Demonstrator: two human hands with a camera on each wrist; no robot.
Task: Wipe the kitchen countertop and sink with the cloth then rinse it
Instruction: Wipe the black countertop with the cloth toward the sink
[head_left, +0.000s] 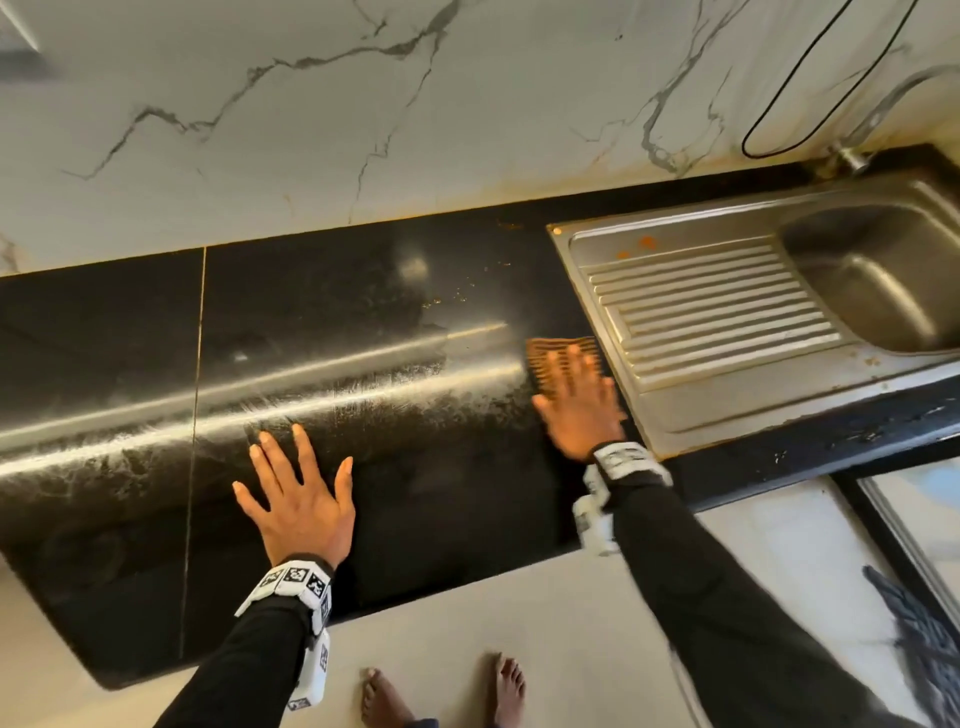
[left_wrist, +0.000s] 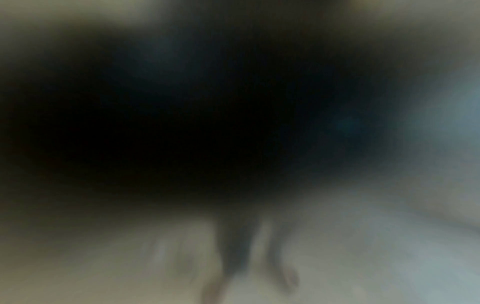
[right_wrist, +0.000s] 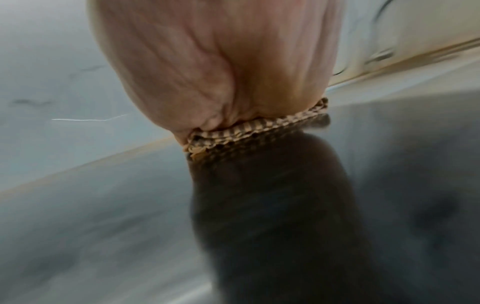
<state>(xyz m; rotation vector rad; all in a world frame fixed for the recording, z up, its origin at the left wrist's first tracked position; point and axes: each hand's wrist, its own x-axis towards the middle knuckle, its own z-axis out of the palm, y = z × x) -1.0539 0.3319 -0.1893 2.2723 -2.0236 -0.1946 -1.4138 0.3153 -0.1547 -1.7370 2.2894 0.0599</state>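
Observation:
An orange checked cloth (head_left: 550, 353) lies flat on the black countertop (head_left: 363, 322), just left of the steel sink (head_left: 727, 395). My right hand (head_left: 579, 400) presses down on it with straight fingers; the right wrist view shows the palm (right_wrist: 221, 72) on the cloth's folded edge (right_wrist: 259, 127). My left hand (head_left: 298, 493) rests flat on the countertop, fingers spread, well left of the cloth. Wet streaks run across the counter between the hands. The left wrist view is dark and blurred.
The sink's ribbed drainboard (head_left: 711, 306) has orange stains near its back left corner, and the basin (head_left: 878, 280) lies at the far right under a tap (head_left: 852, 156). A marble wall (head_left: 363, 104) backs the counter. My bare feet (head_left: 441, 691) stand on the pale floor.

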